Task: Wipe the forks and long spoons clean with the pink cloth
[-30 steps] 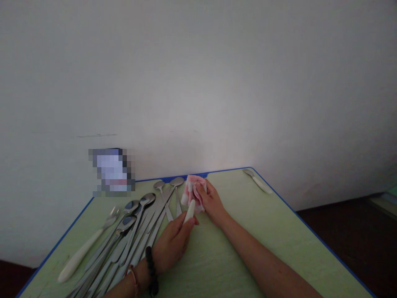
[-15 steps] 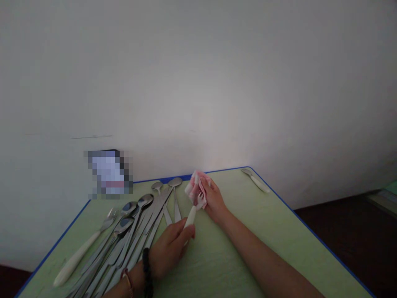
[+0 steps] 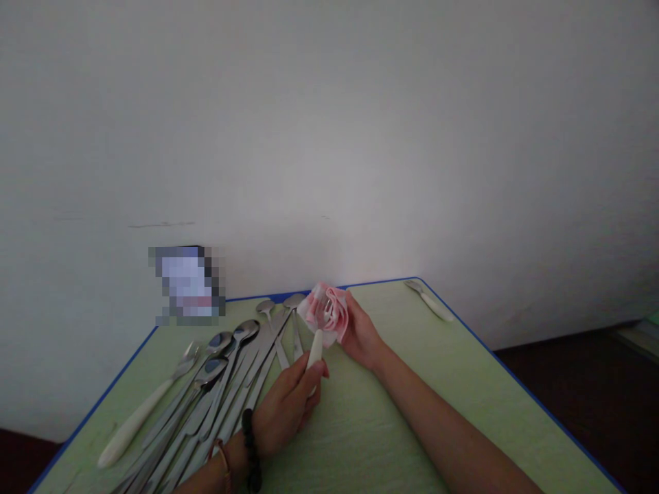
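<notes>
My left hand (image 3: 296,394), with a dark bead bracelet at the wrist, grips a fork (image 3: 316,346) by its white handle. The fork's metal tines point away from me and rest against a pink and white cloth (image 3: 337,315). Behind that cloth, my right hand (image 3: 360,333) is closed on it, with its fingers mostly hidden by the folds. Left of my hands lies a pile of metal spoons (image 3: 244,333) and knives (image 3: 260,350). A second white-handled fork (image 3: 139,422) lies at the pile's left side.
At the table's far right corner lies another white-handled piece of cutlery (image 3: 430,302). A blurred-out phone (image 3: 188,281) leans on the wall (image 3: 329,151) at the back left. The green table (image 3: 463,384) has a blue edge and meets the wall.
The cloth was folded around the fork's head, then drawn off it; now it is spread open behind the tines. My right hand has turned behind the cloth. My left hand keeps hold of the fork.
</notes>
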A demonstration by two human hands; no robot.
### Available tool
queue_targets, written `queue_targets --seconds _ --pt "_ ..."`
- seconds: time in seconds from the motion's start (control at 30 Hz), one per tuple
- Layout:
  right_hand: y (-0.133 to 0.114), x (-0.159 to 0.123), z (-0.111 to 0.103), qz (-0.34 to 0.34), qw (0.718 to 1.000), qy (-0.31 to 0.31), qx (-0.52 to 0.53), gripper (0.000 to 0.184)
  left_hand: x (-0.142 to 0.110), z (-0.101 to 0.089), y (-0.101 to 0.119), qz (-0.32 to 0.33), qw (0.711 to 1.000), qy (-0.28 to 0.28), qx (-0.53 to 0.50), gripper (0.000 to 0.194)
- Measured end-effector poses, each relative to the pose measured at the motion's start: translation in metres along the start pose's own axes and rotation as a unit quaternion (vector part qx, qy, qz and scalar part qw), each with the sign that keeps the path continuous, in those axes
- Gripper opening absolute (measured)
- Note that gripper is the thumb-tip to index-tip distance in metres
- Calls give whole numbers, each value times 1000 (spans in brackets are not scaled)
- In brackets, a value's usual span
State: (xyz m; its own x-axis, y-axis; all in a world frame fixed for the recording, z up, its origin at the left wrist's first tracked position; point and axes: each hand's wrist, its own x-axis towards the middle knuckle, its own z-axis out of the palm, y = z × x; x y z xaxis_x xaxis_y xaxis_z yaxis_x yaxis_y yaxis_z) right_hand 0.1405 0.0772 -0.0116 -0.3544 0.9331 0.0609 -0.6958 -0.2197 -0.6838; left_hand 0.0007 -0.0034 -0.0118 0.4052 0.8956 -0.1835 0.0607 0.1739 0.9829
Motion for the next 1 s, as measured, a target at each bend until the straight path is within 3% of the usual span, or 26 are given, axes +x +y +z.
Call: queue_targets --seconds 0.2,0.47,0.67,1.0 --pt "5 -1 -5 -10 998 -1 -69 34 1 -1 -2 3 1000 -3 10 39" --pt "7 3 -7 -14 998 56 -35 20 1 -1 -2 5 1000 2 27 39" --pt "6 7 -6 40 997 68 14 16 1 -1 -2 0 1000 8 18 36" --pt "9 8 -13 -12 995 98 26 11 3 -2 -5 -9 1000 15 1 41"
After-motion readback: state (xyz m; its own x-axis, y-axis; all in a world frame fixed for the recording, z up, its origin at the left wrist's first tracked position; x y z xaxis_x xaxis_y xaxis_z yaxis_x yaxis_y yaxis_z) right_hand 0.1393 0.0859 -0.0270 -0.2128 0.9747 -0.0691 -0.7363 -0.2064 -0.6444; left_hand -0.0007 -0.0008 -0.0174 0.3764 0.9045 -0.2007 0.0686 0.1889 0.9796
